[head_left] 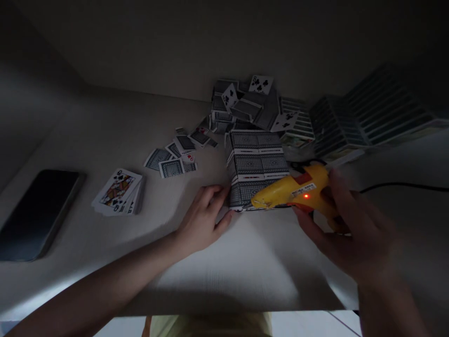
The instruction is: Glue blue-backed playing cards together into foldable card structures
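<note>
A yellow hot glue gun (298, 189) with a lit red light is gripped by my right hand (354, 224), its fingers wrapped round the handle. The gun's nozzle points left, over the near edge of a box-like block covered in playing cards (257, 161). My left hand (205, 217) pinches the near left corner of this block, thumb in front and fingers along its side. The card backs on the block are dark and patterned. Whether the nozzle touches the cards, I cannot tell.
Behind the block lies a jumbled heap of cards (250, 105). Cut and loose cards (177, 154) are scattered to its left. A stack of cards (119, 189) and a phone (38, 215) lie farther left. Ribbed structures (372, 112) stand right; a black cord (407, 186) trails there.
</note>
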{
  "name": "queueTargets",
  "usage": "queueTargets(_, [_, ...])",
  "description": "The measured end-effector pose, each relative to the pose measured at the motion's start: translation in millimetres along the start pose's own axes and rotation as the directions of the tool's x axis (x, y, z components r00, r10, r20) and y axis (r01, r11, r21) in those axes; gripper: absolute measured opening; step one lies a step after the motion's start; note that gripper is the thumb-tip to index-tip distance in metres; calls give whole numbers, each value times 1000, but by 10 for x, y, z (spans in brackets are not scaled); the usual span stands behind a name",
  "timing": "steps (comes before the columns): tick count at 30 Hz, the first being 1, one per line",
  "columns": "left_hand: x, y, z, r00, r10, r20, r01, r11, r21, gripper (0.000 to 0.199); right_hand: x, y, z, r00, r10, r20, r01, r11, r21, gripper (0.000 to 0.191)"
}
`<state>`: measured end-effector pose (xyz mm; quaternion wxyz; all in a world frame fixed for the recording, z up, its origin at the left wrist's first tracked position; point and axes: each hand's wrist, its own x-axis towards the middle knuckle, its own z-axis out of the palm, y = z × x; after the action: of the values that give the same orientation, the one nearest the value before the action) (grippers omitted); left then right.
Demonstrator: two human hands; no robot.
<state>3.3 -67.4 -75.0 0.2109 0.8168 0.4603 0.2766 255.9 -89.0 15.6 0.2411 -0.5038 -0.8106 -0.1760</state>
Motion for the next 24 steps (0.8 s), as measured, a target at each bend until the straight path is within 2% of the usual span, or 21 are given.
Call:
queueTargets(14, [-8,-7,1,1000,-7,9,7,1000,9,49,22,-7,3,999,26,35,-24,998,-55,80])
queueTargets(18, [-11,-5,1,1000,-7,5,7,1000,15,49,19,-1,28,998,61,14,-59,996,-71,80])
queueTargets(24, [-6,-5,6,1000,3,-2,-3,1000,23,49,-13,17,46,998,31,55,-26,995,-101,79])
